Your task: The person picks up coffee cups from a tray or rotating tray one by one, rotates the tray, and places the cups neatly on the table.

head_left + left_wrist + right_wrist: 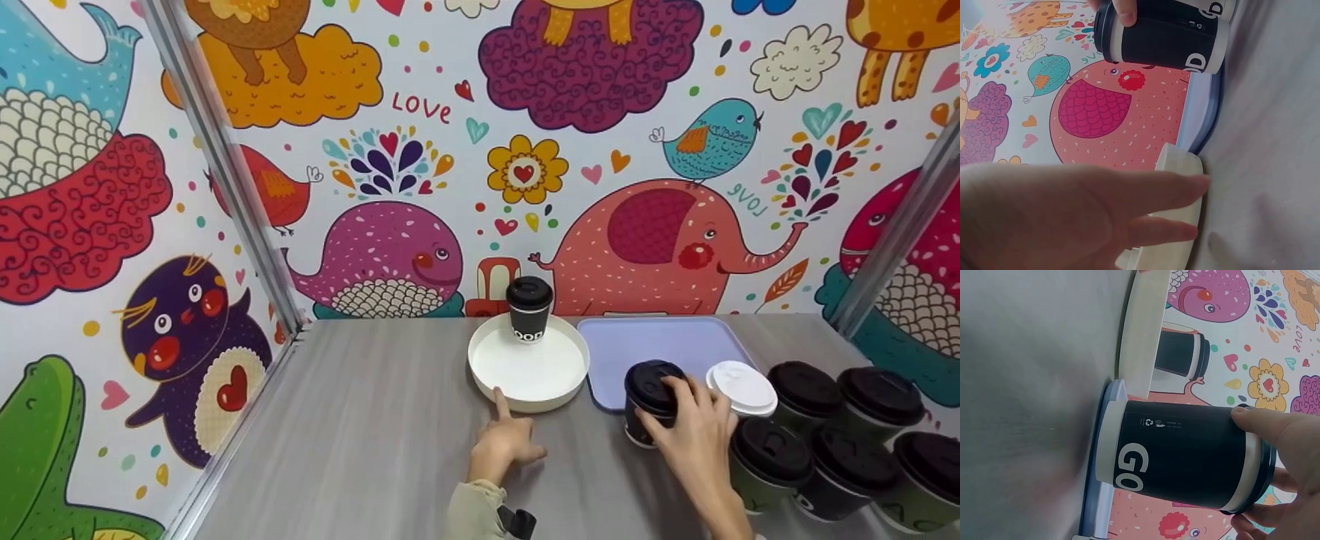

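My right hand [699, 435] grips a black paper coffee cup [643, 429] around its lidded top, thumb on the near side. The cup is upright in front of the lilac tray [660, 337]; whether its base touches the table I cannot tell. "GO" lettering shows on this cup [1185, 453] in the right wrist view. My left hand [504, 444] is at the front of a round cream dish [531, 406], index finger extended to its rim. Inside that dish, toward the back, stands another lidded black coffee cup [529, 311].
On the right, several dark lidded cups [851, 461] stand close together. A cup with a white lid [742, 386] is beside the tray's right front corner, just past my right hand. A patterned wall [405, 247] rises behind the grey table [360, 420], with metal posts at both sides.
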Tool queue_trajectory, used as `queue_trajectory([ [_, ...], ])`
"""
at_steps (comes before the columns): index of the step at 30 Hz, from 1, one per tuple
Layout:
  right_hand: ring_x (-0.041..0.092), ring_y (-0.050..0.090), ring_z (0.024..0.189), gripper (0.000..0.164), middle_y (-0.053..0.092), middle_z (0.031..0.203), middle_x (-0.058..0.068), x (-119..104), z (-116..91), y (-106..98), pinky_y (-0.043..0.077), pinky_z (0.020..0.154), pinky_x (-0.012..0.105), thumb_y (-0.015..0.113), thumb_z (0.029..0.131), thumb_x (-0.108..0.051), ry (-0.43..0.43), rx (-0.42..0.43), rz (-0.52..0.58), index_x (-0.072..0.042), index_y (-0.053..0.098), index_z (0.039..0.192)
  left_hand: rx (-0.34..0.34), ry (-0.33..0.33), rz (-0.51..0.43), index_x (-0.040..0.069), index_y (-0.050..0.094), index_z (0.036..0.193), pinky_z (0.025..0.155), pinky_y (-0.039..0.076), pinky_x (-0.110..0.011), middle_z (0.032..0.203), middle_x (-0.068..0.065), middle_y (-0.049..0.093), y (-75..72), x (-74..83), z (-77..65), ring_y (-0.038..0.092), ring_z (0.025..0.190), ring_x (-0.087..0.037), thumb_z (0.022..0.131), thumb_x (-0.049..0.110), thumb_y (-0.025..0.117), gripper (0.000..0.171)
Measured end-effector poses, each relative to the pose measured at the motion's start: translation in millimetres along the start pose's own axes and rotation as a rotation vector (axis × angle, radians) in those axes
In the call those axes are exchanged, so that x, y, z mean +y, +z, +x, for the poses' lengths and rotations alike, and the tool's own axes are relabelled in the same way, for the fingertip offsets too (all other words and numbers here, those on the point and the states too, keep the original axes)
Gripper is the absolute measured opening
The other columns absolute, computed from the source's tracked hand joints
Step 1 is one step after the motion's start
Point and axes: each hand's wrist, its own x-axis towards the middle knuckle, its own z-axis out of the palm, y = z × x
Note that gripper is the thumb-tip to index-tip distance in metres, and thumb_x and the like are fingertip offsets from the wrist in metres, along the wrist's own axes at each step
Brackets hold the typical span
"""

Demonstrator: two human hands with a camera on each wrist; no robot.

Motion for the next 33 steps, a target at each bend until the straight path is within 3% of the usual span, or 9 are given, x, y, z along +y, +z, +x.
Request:
queue_trajectory([
  [7,0.049,0.046,0.116,0.057,0.061,0.132,0.031,3,-1,2,0.032,0.090,0.062,0.094,0.070,-0.016,0.034,-0.032,-0.035,-0.002,0.067,0.119,-0.007,-0.009,-0.005,0.003,0.071,0.116,0.102,0.051,-0.059,0.171,-0.032,0.005,1.0,-2.2,-1.2,0.063,0.114,-0.048,0.087,0.031,0.077,0.040],
  [11,0.049,0.046,0.115,0.057,0.061,0.132,0.031,5,-1,5,0.032,0.089,0.062,0.094,0.070,-0.016,0.032,-0.026,-0.036,-0.001,0.067,0.119,-0.012,-0.017,-0.012,0.003,0.071,0.122,0.106,0.048,-0.061,0.171,-0.030,0.004,1.1,-1.7,-2.1,0.061,0.121,-0.051,0.087,0.030,0.077,0.044],
  [17,0.049,0.047,0.112,0.058,0.063,0.128,0.031,9,-1,8,0.032,0.086,0.061,0.095,0.068,-0.014,0.001,0.027,-0.027,0.000,0.067,0.117,0.015,-0.012,0.008,0.004,0.072,0.115,0.103,0.051,-0.059,0.171,-0.031,0.007,0.4,-0.6,-1.8,0.063,0.115,-0.049,0.086,0.031,0.078,0.041],
  [21,0.049,0.048,0.109,0.059,0.063,0.126,0.031,11,-2,10,0.033,0.083,0.061,0.096,0.066,-0.012,-0.025,0.074,-0.031,0.000,0.067,0.116,0.019,-0.008,0.014,0.003,0.072,0.119,0.102,0.051,-0.059,0.171,-0.032,0.007,0.1,-0.1,-1.5,0.064,0.113,-0.048,0.085,0.030,0.079,0.044],
  [27,0.051,0.048,0.109,0.060,0.062,0.126,0.033,12,-3,12,0.033,0.081,0.061,0.095,0.065,-0.011,-0.048,0.109,-0.042,0.000,0.066,0.116,-0.015,-0.011,0.003,0.002,0.069,0.129,0.110,0.045,-0.063,0.171,-0.032,0.004,-0.6,1.0,-1.3,0.058,0.126,-0.053,0.087,0.028,0.076,0.050],
  [33,0.053,0.046,0.112,0.059,0.059,0.132,0.036,12,-4,10,0.032,0.083,0.063,0.094,0.067,-0.011,-0.020,0.082,-0.049,0.001,0.066,0.118,-0.016,-0.014,0.017,0.003,0.070,0.105,0.108,0.047,-0.062,0.171,-0.032,0.004,0.3,2.5,-0.4,0.059,0.123,-0.053,0.087,0.029,0.076,0.033],
])
